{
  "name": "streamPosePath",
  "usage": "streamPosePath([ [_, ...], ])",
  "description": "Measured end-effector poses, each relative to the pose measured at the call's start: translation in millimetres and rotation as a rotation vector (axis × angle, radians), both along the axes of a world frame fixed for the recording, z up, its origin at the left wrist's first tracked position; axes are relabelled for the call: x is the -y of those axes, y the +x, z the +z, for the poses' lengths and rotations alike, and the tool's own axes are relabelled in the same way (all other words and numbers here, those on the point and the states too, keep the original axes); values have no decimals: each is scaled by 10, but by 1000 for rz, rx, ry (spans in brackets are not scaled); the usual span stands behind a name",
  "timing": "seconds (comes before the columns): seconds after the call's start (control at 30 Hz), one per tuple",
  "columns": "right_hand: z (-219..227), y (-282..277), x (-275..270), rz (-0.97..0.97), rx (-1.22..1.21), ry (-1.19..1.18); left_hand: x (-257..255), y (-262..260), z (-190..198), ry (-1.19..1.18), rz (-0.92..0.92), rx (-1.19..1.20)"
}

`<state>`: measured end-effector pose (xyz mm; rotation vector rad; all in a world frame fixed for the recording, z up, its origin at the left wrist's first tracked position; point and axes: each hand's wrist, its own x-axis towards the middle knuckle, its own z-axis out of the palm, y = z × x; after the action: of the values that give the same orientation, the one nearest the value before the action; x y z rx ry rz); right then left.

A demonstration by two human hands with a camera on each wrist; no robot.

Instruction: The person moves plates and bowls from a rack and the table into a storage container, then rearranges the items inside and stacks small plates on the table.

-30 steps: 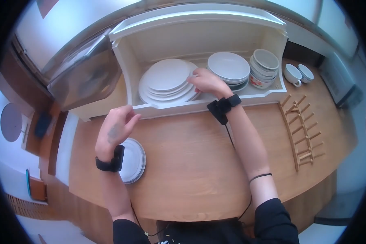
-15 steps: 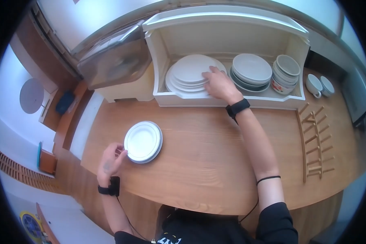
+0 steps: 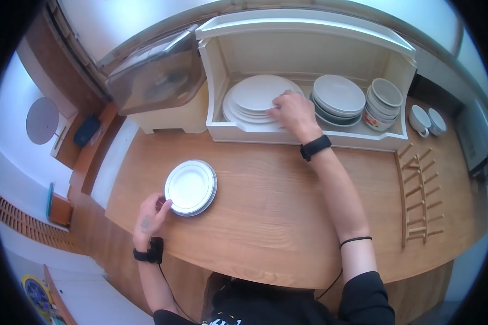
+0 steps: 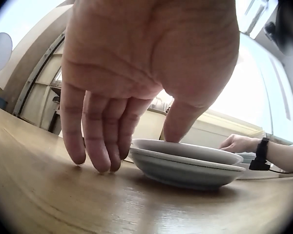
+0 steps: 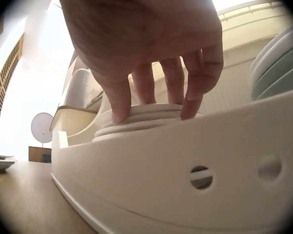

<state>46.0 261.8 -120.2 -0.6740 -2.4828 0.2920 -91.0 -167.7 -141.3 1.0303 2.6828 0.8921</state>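
Note:
My left hand (image 3: 153,214) is at the near-left edge of a small stack of white plates (image 3: 190,187) on the wooden table. In the left wrist view its thumb (image 4: 178,124) touches the upper plate's rim (image 4: 195,152), and the fairly straight fingers (image 4: 95,131) reach down beside the stack to the tabletop. Inside the cream dish cabinet, my right hand (image 3: 295,114) pinches the right edge of the top white plate (image 3: 257,92) on a stack of larger plates. The right wrist view shows its thumb (image 5: 119,102) against the plate rims (image 5: 149,116), with the other fingers spread over the top.
The cabinet's raised front edge (image 3: 260,135) runs before the stacks. Further right in it stand more plates (image 3: 339,95) and stacked bowls (image 3: 382,103). Two white cups (image 3: 419,120) and a wooden peg rack (image 3: 420,197) are at the right. A smoky lid (image 3: 157,76) tilts up at the left.
The head view has turned left. My left hand has come down from above the small stack to its near-left rim. My right hand has closed onto the large top plate's edge.

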Motion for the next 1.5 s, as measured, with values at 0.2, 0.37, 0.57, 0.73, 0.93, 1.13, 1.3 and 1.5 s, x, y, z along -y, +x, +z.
streamPosePath([
  [0.2,40,-12,20,-69,2,15,23,-29,-61,40,-6,-2],
  [0.37,-76,20,-55,-15,-75,179,15,-16,-36,37,-11,-3],
  [0.57,-141,-89,-352,-138,-257,-153,31,-34,8,33,-12,7],
  [0.73,-39,-162,-373,-131,-93,-388,-42,-112,106,-50,-15,77],
  [0.93,-166,-273,-490,-151,-139,-364,-125,-216,115,-157,-46,58],
  [1.13,-223,-290,-557,-192,-176,-388,-220,-245,139,-123,-78,78],
  [1.3,-227,-259,-526,-204,-186,-339,-316,-273,156,-153,-138,80],
  [1.5,297,3,-67,-162,-251,-299,-559,-275,190,-221,-190,225],
])
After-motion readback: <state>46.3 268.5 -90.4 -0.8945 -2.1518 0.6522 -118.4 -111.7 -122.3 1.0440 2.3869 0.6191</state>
